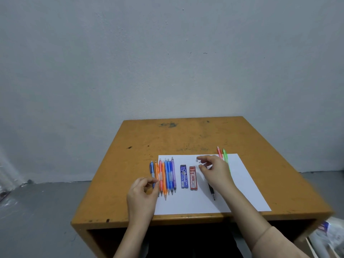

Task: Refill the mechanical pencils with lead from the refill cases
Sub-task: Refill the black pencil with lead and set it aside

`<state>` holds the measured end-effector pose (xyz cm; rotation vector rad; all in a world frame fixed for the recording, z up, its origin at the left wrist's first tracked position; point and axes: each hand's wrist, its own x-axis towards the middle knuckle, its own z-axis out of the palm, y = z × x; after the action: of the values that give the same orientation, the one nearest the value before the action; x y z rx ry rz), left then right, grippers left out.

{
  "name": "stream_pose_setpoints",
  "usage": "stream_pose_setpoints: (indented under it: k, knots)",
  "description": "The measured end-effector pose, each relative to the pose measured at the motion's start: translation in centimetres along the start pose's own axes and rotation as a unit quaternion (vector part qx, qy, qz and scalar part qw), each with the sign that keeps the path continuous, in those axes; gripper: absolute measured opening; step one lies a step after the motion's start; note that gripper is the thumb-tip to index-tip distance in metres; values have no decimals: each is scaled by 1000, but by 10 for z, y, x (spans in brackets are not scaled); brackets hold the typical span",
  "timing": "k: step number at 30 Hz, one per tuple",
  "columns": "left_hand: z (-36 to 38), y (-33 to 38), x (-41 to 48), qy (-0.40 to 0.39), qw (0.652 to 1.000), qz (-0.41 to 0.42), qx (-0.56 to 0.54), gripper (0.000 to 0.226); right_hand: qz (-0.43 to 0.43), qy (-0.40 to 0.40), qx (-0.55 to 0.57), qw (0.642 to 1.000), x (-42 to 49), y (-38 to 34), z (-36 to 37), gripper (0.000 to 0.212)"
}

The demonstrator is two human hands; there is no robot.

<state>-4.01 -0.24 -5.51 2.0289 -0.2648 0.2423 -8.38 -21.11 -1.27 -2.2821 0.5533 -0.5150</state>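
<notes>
Several mechanical pencils (pixel 164 175), blue, orange and purple, lie side by side at the left edge of a white sheet of paper (pixel 242 189). My left hand (pixel 142 194) has its curled thumb and forefinger at the leftmost blue and orange ones; whether they pinch one is unclear. A blue lead refill case (pixel 184 176) and a red refill case (pixel 192 178) lie in the middle of the sheet. My right hand (pixel 214 171) hovers to their right, fingers loosely spread and blurred. Beneath it lies a black pencil (pixel 212 191). A pink pencil (pixel 219 152) and a green pencil (pixel 225 155) lie behind it.
Everything rests on a small, scuffed orange wooden desk (pixel 167 138) against a grey wall. The desk's front edge is just below the sheet. Grey floor lies to the left, and some clutter sits on the floor at the lower right (pixel 327 237).
</notes>
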Motion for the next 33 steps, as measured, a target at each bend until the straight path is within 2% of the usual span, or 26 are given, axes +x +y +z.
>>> stream_pose_setpoints:
  k: [7,12,16,18,21,27,29,33]
  knots:
    - [0,-3,0,-1,1000,5,4,7,63,19,-38,997,-5,16,6,35]
    - [1,-3,0,-1,1000,5,5,6,74,15,-68,995,-5,20,11,35]
    - [1,-1,-1,18,999,22,-22,7,71,9,-104,992,-5,18,12,11]
    - [1,-1,-1,25,999,38,-25,10,73,2,-110,991,-4,18,13,25]
    - [1,-1,0,21,998,50,-28,13,75,-3,-109,991,-3,16,12,28]
    - [2,2,4,-5,999,51,4,22,70,-12,-31,997,-2,16,7,17]
    - [3,4,6,-6,999,53,11,24,56,-13,0,998,-2,14,3,22]
    - [9,7,9,-9,999,47,2,11,11,-20,17,1000,-2,5,-5,32]
